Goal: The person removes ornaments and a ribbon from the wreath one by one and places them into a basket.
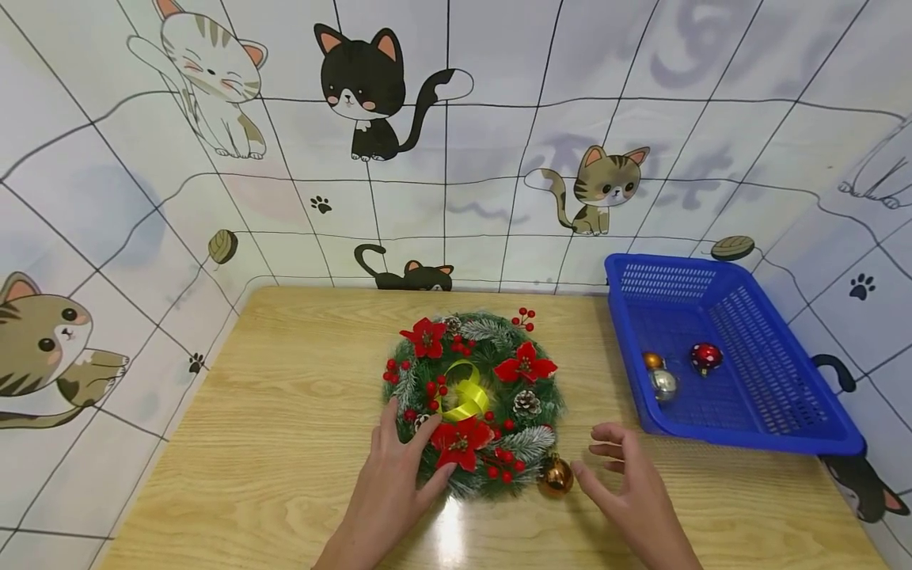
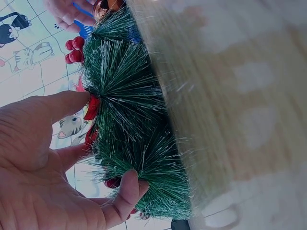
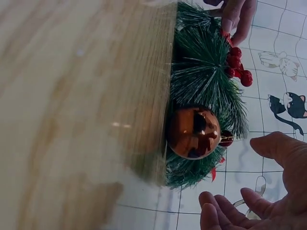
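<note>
A green Christmas wreath [image 1: 534, 435] with red poinsettias, berries, pinecones and frosted sprigs lies flat on the wooden table. A yellow ribbon [image 1: 470, 398] shows in its middle. My left hand [image 1: 399, 467] rests on the wreath's near left side, thumb and fingers spread around a red poinsettia [image 1: 461, 443]. At the wreath's lower right edge sits a shiny copper ball ornament [image 3: 194, 132]. Just right of that ball, my right hand [image 1: 627, 483] hovers with loosely bent fingers and nothing between them. In the left wrist view, the left fingertips touch the green needles [image 2: 129, 96].
A blue plastic basket [image 1: 748, 439] stands at the right of the table [image 1: 285, 380]. In it lie a red ball with white dots [image 1: 706, 358], a silver ball [image 1: 663, 385] and a small orange ball [image 1: 651, 360]. A cat-print cloth [image 1: 484, 142] hangs behind.
</note>
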`<state>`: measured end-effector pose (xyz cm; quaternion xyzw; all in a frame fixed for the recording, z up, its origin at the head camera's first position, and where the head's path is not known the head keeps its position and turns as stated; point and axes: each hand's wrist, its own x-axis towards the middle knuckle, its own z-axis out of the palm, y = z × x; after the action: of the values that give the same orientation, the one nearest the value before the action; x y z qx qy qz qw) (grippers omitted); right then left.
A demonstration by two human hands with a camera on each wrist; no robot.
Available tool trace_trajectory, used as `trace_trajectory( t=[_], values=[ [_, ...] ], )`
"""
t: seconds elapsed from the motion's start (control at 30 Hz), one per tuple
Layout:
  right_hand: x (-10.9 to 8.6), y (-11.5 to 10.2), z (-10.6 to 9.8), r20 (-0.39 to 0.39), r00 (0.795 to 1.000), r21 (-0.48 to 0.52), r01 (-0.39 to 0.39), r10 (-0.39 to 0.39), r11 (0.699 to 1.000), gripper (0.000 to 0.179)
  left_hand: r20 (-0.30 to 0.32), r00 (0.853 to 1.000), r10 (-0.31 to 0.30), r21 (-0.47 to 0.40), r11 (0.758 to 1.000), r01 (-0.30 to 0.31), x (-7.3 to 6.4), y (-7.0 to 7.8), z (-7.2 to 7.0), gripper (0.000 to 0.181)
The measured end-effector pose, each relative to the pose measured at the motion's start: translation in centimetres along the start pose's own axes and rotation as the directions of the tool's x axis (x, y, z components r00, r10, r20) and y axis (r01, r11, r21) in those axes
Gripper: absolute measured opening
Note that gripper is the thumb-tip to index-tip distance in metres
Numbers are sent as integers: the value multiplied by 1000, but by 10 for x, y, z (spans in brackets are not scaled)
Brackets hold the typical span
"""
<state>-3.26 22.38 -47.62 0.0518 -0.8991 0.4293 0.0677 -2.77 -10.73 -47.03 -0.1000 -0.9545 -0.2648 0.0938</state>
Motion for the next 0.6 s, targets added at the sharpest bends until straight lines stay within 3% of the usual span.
trace_trajectory(
  t=[0.37, 0.6],
  values=[
    [4, -3, 9, 85, 993, 33, -82, 79, 996, 64, -2, 1000, 14, 20, 1000, -14, 0, -1, -1, 75],
    [7, 0, 18, 162, 975, 71, -163, 150, 984, 69, -32, 999, 27, -25, 999, -28, 1, -5, -2, 56]
  ],
)
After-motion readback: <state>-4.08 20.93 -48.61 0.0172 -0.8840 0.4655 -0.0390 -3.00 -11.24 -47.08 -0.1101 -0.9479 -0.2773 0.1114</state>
